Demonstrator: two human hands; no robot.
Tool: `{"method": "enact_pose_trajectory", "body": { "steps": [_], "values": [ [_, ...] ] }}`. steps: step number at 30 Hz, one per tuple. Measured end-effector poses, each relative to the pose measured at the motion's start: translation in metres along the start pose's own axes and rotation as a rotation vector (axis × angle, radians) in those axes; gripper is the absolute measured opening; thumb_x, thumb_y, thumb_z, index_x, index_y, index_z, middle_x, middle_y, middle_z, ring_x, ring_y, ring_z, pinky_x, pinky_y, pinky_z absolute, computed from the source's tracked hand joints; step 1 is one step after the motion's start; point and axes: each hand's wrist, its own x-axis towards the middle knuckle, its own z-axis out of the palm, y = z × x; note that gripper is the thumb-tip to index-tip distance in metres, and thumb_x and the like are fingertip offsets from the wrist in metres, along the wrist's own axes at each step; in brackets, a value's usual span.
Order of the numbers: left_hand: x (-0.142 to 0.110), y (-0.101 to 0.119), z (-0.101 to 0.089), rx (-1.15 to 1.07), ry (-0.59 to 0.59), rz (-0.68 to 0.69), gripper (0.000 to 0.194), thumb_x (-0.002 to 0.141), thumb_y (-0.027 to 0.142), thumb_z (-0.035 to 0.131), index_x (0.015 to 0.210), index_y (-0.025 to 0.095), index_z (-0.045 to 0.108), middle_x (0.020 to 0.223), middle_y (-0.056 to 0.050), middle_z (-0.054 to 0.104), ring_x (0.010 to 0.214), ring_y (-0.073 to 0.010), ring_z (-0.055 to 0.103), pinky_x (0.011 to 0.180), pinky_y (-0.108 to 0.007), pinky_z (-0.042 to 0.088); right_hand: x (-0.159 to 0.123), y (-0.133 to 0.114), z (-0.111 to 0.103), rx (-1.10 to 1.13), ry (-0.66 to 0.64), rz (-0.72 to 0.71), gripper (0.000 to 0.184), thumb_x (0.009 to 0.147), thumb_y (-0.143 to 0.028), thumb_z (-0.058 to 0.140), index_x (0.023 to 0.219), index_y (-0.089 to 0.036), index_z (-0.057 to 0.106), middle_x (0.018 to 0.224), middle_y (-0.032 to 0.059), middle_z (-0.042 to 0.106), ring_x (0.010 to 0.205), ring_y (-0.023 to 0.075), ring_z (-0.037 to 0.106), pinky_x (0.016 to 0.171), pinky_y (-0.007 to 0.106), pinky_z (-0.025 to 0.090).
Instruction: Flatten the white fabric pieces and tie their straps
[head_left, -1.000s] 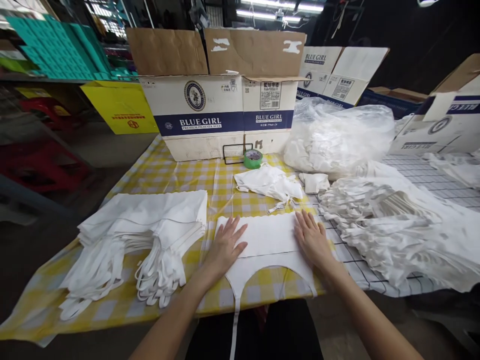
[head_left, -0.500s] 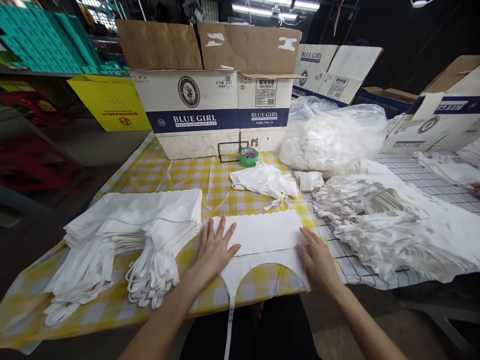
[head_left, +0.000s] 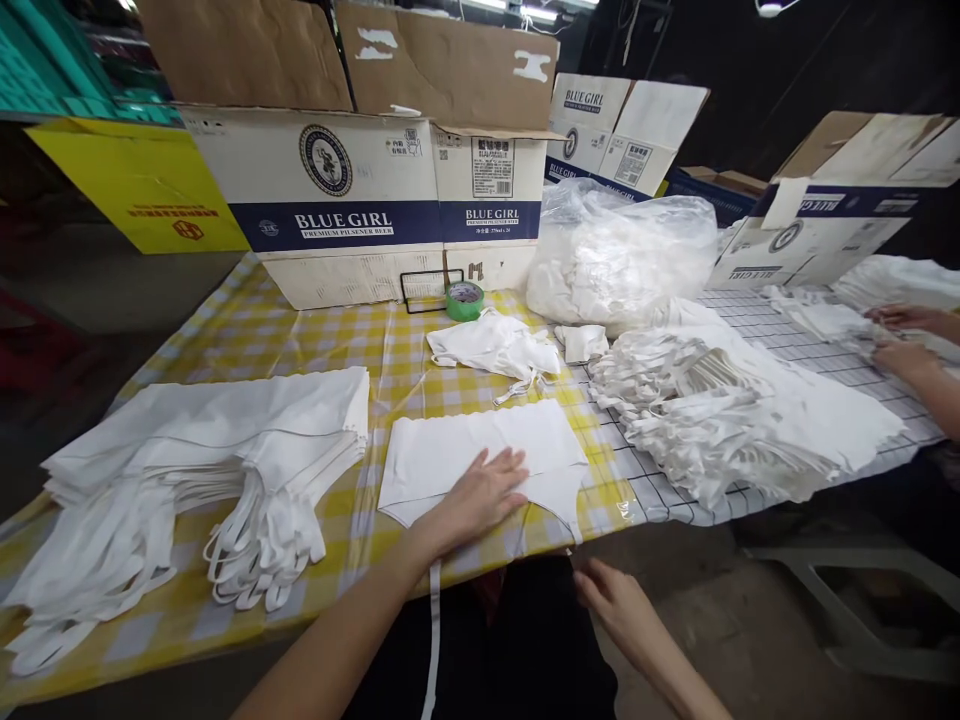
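Note:
A white strappy garment [head_left: 427,450], resembling a camisole, lies spread on the yellow checked cloth in front of me. My left hand [head_left: 484,495] rests flat on its lower middle with the fingers stretched out. Just off the table edge, my right hand [head_left: 613,592] pinches the garment's right strap near its end. The left strap [head_left: 433,640] hangs down over the edge, past my lap. To the left lies a neat stack of similar white garments [head_left: 202,410], their straps bunched toward me. A crumpled white garment [head_left: 499,345] sits behind the spread one.
A large heap of white garments [head_left: 780,400] lies on the right, with a filled clear plastic bag [head_left: 622,255] behind it. Green tape [head_left: 464,300] stands by a cardboard box [head_left: 360,225]. Another person's hands [head_left: 911,340] handle white fabric at far right.
My left hand has slid right, to the garment's middle. The right hand has left the garment's right side and come down to the strap at the edge. The view has turned right.

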Motion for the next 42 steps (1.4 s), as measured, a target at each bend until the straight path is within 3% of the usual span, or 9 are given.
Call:
{"method": "enact_pose_trajectory", "body": {
  "steps": [4, 8, 11, 14, 19, 24, 26, 33, 42],
  "values": [
    [-0.005, -0.014, -0.018, -0.083, 0.119, -0.042, 0.042, 0.094, 0.032, 0.027, 0.134, 0.028, 0.039, 0.134, 0.001, 0.049, 0.128, -0.0147, 0.038, 0.112, -0.041, 0.017, -0.001, -0.042, -0.033, -0.066, -0.222, -0.150, 0.038, 0.088, -0.045, 0.038, 0.064, -0.023, 0.059, 0.059, 0.0032, 0.063, 0.059, 0.0218, 0.062, 0.058, 0.035, 0.050],
    [0.001, -0.031, -0.017, 0.064, 0.053, -0.028, 0.053, 0.092, 0.036, 0.032, 0.142, 0.029, 0.016, 0.147, 0.001, 0.026, 0.136, -0.0161, 0.019, 0.112, -0.043, 0.009, 0.043, -0.089, -0.025, -0.147, 0.208, -0.368, 0.036, 0.092, -0.038, 0.031, 0.101, -0.021, 0.061, 0.098, 0.0069, 0.065, 0.091, 0.0221, 0.061, 0.078, 0.035, 0.050],
    [0.005, -0.038, -0.009, 0.167, -0.013, 0.007, 0.056, 0.090, 0.041, 0.032, 0.142, 0.031, 0.013, 0.150, 0.001, 0.015, 0.138, -0.0179, 0.009, 0.111, -0.046, 0.003, 0.074, -0.110, -0.011, -0.339, 0.326, -0.480, 0.045, 0.090, -0.035, 0.038, 0.131, -0.018, 0.043, 0.139, 0.0119, 0.038, 0.129, 0.0268, 0.032, 0.103, 0.045, 0.032],
    [0.007, -0.042, -0.007, 0.201, -0.063, 0.018, 0.068, 0.085, 0.050, 0.039, 0.143, 0.029, 0.010, 0.151, -0.002, 0.008, 0.139, -0.0201, 0.006, 0.110, -0.047, 0.001, 0.061, -0.111, -0.019, -0.301, -0.080, -0.560, 0.059, 0.085, -0.044, 0.048, 0.137, -0.021, 0.035, 0.146, 0.0095, 0.027, 0.135, 0.0269, 0.021, 0.107, 0.047, 0.023],
    [0.008, -0.047, -0.012, 0.187, -0.150, 0.056, 0.090, 0.072, 0.061, 0.052, 0.143, 0.028, 0.008, 0.151, -0.005, 0.000, 0.139, -0.0247, -0.001, 0.109, -0.049, -0.003, -0.011, -0.062, -0.053, 0.206, -0.862, -0.299, 0.045, 0.088, -0.049, 0.040, 0.118, -0.020, 0.058, 0.104, 0.0065, 0.068, 0.095, 0.0201, 0.063, 0.085, 0.031, 0.046],
    [0.011, -0.043, -0.017, 0.106, -0.155, 0.029, 0.068, 0.081, 0.061, 0.040, 0.140, 0.036, 0.018, 0.151, -0.001, 0.003, 0.138, -0.0261, -0.001, 0.107, -0.053, -0.004, -0.008, -0.002, -0.021, 0.213, -0.073, 0.068, 0.046, 0.082, -0.054, 0.047, 0.106, -0.019, 0.063, 0.106, 0.0092, 0.065, 0.107, 0.0255, 0.055, 0.092, 0.038, 0.042],
    [0.017, -0.037, -0.018, 0.060, -0.140, -0.040, 0.058, 0.086, 0.057, 0.030, 0.140, 0.036, 0.020, 0.151, 0.000, 0.009, 0.139, -0.0253, 0.002, 0.107, -0.055, -0.001, 0.007, 0.006, 0.000, 0.288, 0.091, 0.078, 0.047, 0.079, -0.053, 0.052, 0.109, -0.019, 0.061, 0.113, 0.0102, 0.061, 0.115, 0.0267, 0.049, 0.096, 0.038, 0.037],
    [0.050, -0.009, 0.007, 0.129, -0.032, 0.002, 0.053, 0.089, 0.052, 0.027, 0.139, 0.035, 0.025, 0.151, 0.003, 0.013, 0.139, -0.0247, 0.001, 0.108, -0.054, -0.004, 0.004, 0.003, 0.020, 0.455, 0.210, -0.010, 0.038, 0.083, -0.050, 0.047, 0.077, -0.015, 0.060, 0.073, 0.0036, 0.060, 0.073, 0.0183, 0.055, 0.069, 0.026, 0.042],
    [0.055, -0.014, 0.020, 0.189, -0.043, 0.020, 0.058, 0.087, 0.057, 0.029, 0.140, 0.035, 0.021, 0.151, 0.004, 0.009, 0.138, -0.0281, -0.004, 0.106, -0.057, -0.007, -0.095, 0.031, -0.041, -0.020, 0.189, 0.112, 0.038, 0.088, -0.047, 0.038, 0.072, -0.019, 0.057, 0.057, -0.0020, 0.047, 0.055, 0.0123, 0.047, 0.052, 0.020, 0.034]
  ]
}}
